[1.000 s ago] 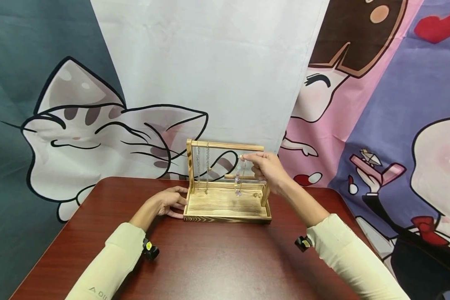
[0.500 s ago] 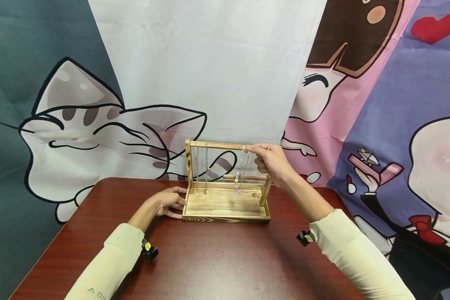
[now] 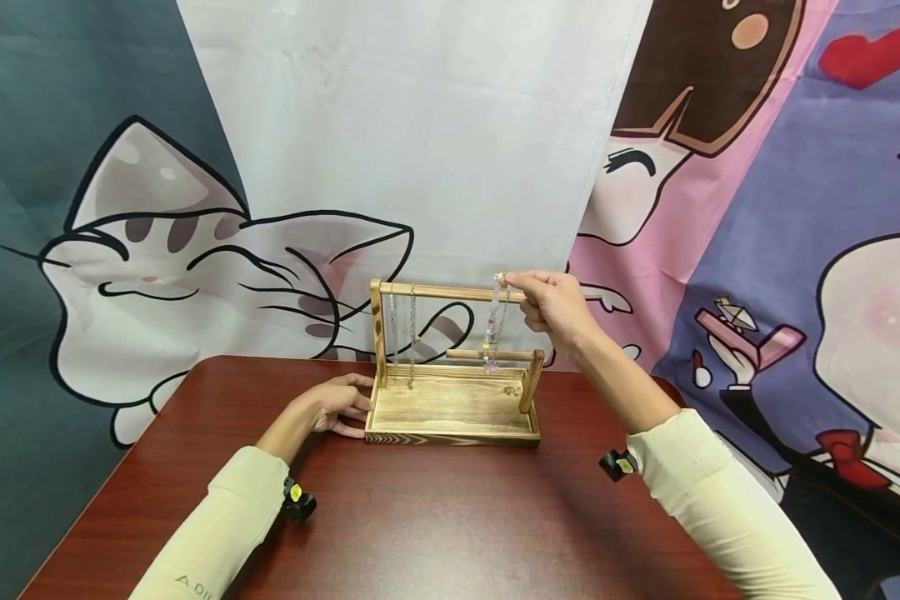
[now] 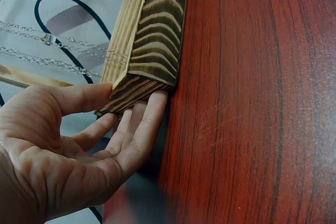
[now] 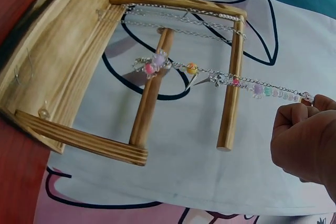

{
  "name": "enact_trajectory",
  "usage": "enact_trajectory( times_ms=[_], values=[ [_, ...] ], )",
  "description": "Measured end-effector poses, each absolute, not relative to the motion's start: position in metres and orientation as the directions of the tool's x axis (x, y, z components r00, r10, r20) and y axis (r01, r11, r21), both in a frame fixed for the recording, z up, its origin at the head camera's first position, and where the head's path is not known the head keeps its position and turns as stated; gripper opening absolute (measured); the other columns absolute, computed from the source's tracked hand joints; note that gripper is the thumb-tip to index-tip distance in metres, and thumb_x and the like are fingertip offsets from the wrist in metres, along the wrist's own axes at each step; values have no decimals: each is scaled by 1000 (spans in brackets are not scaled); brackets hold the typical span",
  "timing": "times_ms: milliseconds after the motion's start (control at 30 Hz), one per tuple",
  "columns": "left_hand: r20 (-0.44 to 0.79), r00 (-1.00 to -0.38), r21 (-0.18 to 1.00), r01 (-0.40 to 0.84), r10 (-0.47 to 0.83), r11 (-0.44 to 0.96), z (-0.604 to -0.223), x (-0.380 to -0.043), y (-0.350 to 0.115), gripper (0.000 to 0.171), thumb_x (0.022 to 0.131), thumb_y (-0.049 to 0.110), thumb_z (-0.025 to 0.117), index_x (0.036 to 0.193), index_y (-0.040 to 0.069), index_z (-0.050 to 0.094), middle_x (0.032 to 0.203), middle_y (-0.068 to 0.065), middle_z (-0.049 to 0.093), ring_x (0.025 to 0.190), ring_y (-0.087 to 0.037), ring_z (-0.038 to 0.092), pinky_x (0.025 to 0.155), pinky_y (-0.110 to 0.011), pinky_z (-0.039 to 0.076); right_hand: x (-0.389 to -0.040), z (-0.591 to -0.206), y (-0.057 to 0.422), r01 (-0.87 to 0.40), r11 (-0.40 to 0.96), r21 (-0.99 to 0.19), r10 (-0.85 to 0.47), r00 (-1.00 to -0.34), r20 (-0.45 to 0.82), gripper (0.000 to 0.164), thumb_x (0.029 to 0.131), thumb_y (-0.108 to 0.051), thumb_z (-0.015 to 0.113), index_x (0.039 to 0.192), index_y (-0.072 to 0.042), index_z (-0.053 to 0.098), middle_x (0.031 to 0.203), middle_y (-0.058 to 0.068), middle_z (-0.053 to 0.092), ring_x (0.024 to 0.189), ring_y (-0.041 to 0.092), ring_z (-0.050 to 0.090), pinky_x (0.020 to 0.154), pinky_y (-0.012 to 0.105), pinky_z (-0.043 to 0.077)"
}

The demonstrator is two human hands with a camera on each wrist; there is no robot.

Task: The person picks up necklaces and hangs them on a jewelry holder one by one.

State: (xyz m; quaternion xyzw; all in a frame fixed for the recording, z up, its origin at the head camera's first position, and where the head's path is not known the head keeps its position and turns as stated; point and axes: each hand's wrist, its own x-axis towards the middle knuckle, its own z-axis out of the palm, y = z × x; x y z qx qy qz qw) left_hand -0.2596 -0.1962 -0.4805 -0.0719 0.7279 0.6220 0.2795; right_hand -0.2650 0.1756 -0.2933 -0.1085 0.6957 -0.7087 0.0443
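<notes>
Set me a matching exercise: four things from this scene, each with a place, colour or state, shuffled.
1. Beaded chain
2. Silver chains
3. Left hand
4. Table

A. Red-brown
B. Gripping the end of the wooden tray
C. Pinched by the right hand
D. Looped over the upper bar

Pairs: 1-C; 2-D; 3-B; 4-A

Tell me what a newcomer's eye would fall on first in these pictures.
Probably the big cartoon cat on the cloth behind the table, its face left of the wooden stand. Next comes the colourful beaded chain, dangling from the right hand near the stand's upper bar. Plainer silvery chains hang toward that bar's left end.
</notes>
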Motion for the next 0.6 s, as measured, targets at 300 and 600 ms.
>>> enact_trajectory(
  times_ms=[300,600],
  values=[
    [-491,-835,868,-444,248,222,-481,-258,-196,67,106,-3,62,167,4,35,124,-19,73,109,-26,74,89,-48,72,-267,-283,180,-115,-43,-993,-191,-974,121,23,113,-17,68,98,-16,86,53,-13,29,50,3,25,50,20,18],
    [-498,-832,864,-451,247,224,-480,-258,-196,67,106,-2,62,167,5,35,124,-18,73,109,-26,74,90,-48,71,-272,-278,185,-124,-98,-987,-159,-977,139,29,114,-13,65,94,-20,85,53,-12,30,50,2,26,52,21,14]
  ],
)
